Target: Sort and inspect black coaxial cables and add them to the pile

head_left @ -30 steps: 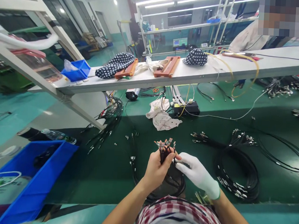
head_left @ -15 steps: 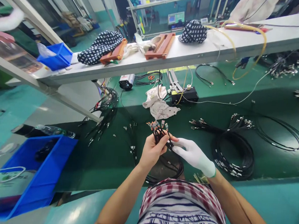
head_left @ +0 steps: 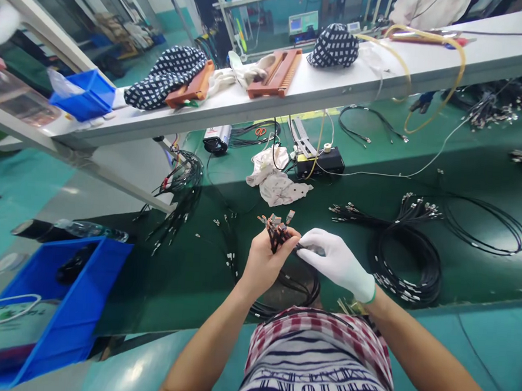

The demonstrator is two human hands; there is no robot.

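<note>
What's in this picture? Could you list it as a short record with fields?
Place: green workbench under a white shelf
Left hand: bare, gripping a wire bundle with metal terminals up
Right hand: white glove, pinching a wire at the bundle
Nearby: wire coil, rag, blue bin
On shelf: checked caps, orange trays

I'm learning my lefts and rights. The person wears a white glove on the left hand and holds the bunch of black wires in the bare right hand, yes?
Swapped. The head view shows the white glove on the right hand; the bare left hand holds the bunch of black wires.
</note>
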